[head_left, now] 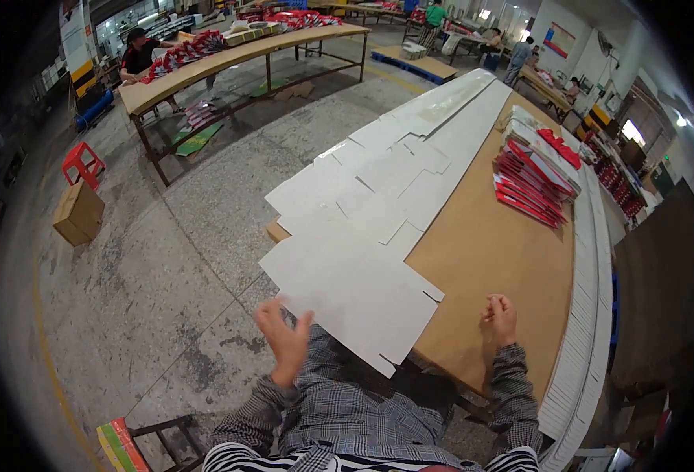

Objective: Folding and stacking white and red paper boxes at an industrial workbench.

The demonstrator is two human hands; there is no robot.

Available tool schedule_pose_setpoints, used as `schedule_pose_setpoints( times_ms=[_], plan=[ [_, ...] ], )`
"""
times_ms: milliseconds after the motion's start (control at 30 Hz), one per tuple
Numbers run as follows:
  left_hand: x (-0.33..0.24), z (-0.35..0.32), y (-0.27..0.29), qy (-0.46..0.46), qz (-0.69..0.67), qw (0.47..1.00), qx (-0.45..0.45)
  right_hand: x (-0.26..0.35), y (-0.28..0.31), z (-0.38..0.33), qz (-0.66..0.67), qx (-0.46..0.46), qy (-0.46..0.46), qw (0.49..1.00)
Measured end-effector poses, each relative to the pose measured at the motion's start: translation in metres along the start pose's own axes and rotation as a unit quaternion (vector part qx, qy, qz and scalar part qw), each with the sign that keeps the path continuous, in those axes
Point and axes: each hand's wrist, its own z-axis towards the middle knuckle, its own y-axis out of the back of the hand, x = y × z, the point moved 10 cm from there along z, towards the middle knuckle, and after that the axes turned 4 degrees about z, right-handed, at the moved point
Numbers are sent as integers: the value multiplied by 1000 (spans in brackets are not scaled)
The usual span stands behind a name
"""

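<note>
White die-cut cardboard sheets [362, 287] with slots and notched edges lie overlapping in a long row on the brown table. My left hand [286, 334] is raised beside the near left edge of the closest sheet, thumb and fingers apart and holding nothing. To the right of that sheet, my right hand [502, 321] hovers over the brown tabletop [473, 259]. Its fingers are curled together, and nothing shows in them.
Red-and-white folded cartons [532, 181] are piled at the far right of the table. A long row of white stacked sheets [587, 315] runs along its right edge. On the floor at left are a red stool [83, 164] and a cardboard box [78, 214]. People work at other tables.
</note>
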Motion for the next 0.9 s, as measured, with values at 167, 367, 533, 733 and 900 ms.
schedule_pose_setpoints(
  times_ms=[167,367,533,733,900],
  plan=[
    [94,-21,-91,370,-351,812,283,84,-127,-92,-55,93,101,989],
    [-90,-41,-9,-73,-292,942,151,238,-256,-230,-267,108,455,843],
    [-195,-93,0,-279,-380,849,240,214,-202,-238,-349,25,406,844],
    [-186,-180,-20,-355,-452,667,474,159,-74,-303,-422,-2,452,786],
    [-223,-168,-50,-506,-213,753,363,63,58,-316,-360,-84,217,904]
  ],
)
